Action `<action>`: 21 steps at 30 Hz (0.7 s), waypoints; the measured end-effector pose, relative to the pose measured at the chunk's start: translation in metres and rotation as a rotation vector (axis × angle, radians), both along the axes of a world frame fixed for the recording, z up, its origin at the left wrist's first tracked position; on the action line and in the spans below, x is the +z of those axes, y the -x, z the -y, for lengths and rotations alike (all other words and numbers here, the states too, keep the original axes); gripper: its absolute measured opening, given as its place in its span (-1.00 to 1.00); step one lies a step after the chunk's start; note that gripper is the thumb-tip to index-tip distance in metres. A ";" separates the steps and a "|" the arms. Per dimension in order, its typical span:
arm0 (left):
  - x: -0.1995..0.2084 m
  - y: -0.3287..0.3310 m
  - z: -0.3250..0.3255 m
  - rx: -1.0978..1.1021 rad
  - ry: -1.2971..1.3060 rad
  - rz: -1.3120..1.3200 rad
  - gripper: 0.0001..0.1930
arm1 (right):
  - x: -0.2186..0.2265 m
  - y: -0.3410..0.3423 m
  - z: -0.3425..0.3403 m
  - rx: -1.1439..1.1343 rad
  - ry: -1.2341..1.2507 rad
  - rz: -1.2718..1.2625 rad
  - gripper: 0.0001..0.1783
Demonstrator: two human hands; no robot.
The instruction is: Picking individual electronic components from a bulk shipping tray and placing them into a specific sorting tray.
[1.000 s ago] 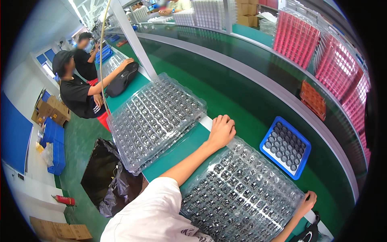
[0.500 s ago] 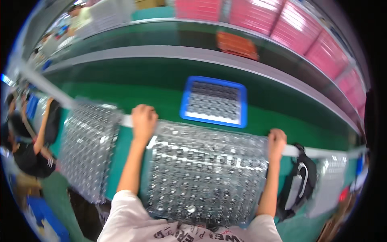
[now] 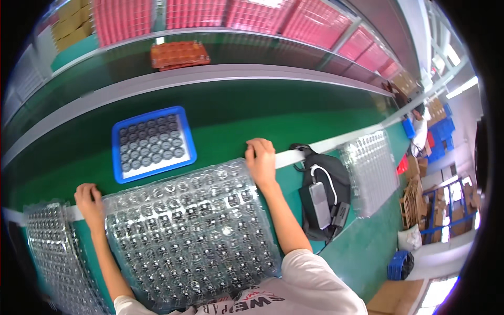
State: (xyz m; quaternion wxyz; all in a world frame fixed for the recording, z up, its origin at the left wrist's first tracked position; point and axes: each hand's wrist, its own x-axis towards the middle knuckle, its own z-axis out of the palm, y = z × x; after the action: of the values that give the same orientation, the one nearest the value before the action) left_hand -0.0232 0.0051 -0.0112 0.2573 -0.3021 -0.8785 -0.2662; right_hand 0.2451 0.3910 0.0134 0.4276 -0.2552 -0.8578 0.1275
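Note:
A large clear plastic blister tray (image 3: 184,241) with rows of round pockets lies in front of me, small dark and shiny parts showing in many of them. My left hand (image 3: 90,203) is at its far left corner, fingers bent over the edge. At the far right corner, my right hand (image 3: 261,161) has its fingers curled and its thumb against the tray's edge. Both hands look closed on the tray, though the fingertips are partly hidden. Beyond it, on the green belt (image 3: 231,126), stands a blue-rimmed tray (image 3: 118,152) with rows of dark round pieces (image 3: 152,142).
Another filled blister tray (image 3: 58,252) lies at left. To the right are a black bag (image 3: 336,178) with a grey device and white cable (image 3: 320,202), then a stack of clear trays (image 3: 370,173). An orange tray (image 3: 179,54) sits on the shelf, below pink crates (image 3: 199,13).
The view has swung to the right, so the trays and belt appear further left. Both hands keep their places at the blister tray's far corners.

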 end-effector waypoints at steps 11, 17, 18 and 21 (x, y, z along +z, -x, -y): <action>-0.005 0.000 -0.004 -0.031 0.038 0.087 -0.92 | -0.008 -0.006 -0.006 -0.037 0.083 0.083 -0.92; -0.005 -0.001 -0.002 -0.030 0.023 0.075 -0.93 | -0.010 -0.006 -0.005 -0.030 0.088 0.075 -0.91; -0.006 -0.001 -0.002 -0.033 0.023 0.074 -0.93 | -0.010 -0.006 -0.005 -0.032 0.088 0.074 -0.91; -0.007 0.000 -0.002 -0.019 0.030 0.092 -0.92 | -0.010 -0.006 -0.005 -0.045 0.087 0.064 -0.91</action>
State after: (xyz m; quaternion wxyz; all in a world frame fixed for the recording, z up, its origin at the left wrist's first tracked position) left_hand -0.0233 0.0070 -0.0184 0.2098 -0.3015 -0.8904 -0.2690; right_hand 0.2510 0.3963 0.0033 0.3910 -0.2966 -0.8588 0.1471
